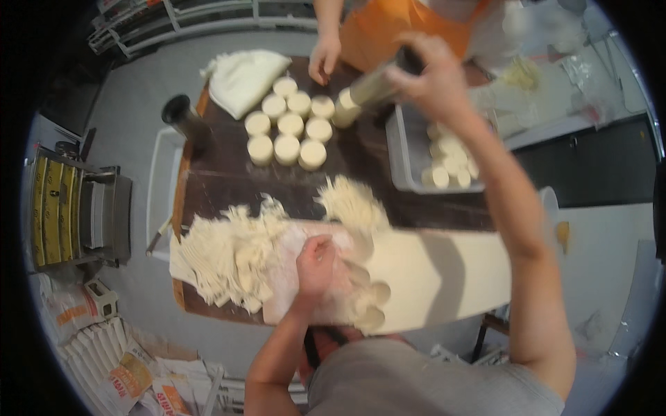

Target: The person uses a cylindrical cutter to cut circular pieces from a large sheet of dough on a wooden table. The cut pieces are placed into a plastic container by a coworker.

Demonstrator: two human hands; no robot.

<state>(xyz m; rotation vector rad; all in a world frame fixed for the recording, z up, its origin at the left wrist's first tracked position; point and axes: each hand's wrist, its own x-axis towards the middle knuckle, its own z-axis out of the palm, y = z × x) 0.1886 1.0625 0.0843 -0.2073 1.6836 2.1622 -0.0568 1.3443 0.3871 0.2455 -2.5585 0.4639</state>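
My right hand [429,78] is raised over the table's far side, gripping a metal tube cutter [380,83]. The tube is tilted, and a stack of pale dough rounds [345,108] is at its lower end. Several more round dough stacks [289,125] stand in a group to the left. My left hand [316,262] is loosely curled above the floured board [286,249], with nothing visible in it. Right of that hand lies a layered dough sheet [458,275], with round cut-outs along its left edge. Dough scraps [229,255] are heaped on the left, and a smaller scrap pile [351,203] lies behind.
Another person's hand [325,57] is at the far edge, beside an orange apron [406,31]. A plastic tub [395,151] with dough pieces stands at right. A white cloth bundle [247,78] and a second dark-topped tube [182,117] are at far left. Flour bags [125,372] lie below left.
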